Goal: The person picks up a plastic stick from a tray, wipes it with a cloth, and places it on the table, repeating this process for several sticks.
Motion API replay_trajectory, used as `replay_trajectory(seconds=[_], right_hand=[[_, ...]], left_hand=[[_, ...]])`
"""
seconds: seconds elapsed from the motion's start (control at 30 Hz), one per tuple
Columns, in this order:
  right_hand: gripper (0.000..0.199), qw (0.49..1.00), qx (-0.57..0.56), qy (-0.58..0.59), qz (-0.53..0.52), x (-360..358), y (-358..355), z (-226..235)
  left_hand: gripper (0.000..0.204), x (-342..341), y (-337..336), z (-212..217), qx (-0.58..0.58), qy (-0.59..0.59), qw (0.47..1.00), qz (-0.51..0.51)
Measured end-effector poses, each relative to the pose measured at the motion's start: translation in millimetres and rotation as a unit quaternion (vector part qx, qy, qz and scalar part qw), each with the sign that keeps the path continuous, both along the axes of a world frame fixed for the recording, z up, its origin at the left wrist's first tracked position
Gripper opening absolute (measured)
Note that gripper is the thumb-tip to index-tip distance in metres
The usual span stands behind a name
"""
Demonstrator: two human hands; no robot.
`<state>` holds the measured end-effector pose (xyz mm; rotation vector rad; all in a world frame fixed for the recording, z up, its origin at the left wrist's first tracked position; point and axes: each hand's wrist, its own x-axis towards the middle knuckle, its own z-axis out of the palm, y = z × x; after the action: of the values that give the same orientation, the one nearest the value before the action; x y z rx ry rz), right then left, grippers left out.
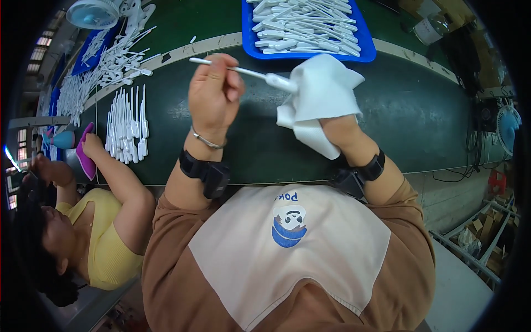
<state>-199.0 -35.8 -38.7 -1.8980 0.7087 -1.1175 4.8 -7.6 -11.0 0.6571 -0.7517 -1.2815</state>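
Note:
A white plastic stick with a thin stem and a wide oblong handle (280,82) is held level above the dark green table. The stem lies pinched in the closed fingers of my left hand (214,93), with its tip jutting out to the left. My right hand (338,131) grips a white cloth (326,88), whose folds hide most of the fingers. The cloth touches the end of the stick's handle.
A blue tray (368,54) heaped with similar white sticks stands ahead. More sticks (126,124) lie in a row and in a pile at left. Beside me a person in yellow (113,238) holds a purple cloth (86,152). A clear jar (430,29) is far right.

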Motion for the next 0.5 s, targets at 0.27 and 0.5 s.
replay_trajectory(seconds=[0.27,0.5], right_hand=[[0.038,0.998,-0.015,0.052,-0.008,6,1,2],[0.037,0.997,0.065,0.010,0.050,17,11,7]], left_hand=[[0.020,-17,9,3,0.035,-0.028,0.999,0.029],[0.018,-36,21,1,0.040,-0.142,0.989,0.010]])
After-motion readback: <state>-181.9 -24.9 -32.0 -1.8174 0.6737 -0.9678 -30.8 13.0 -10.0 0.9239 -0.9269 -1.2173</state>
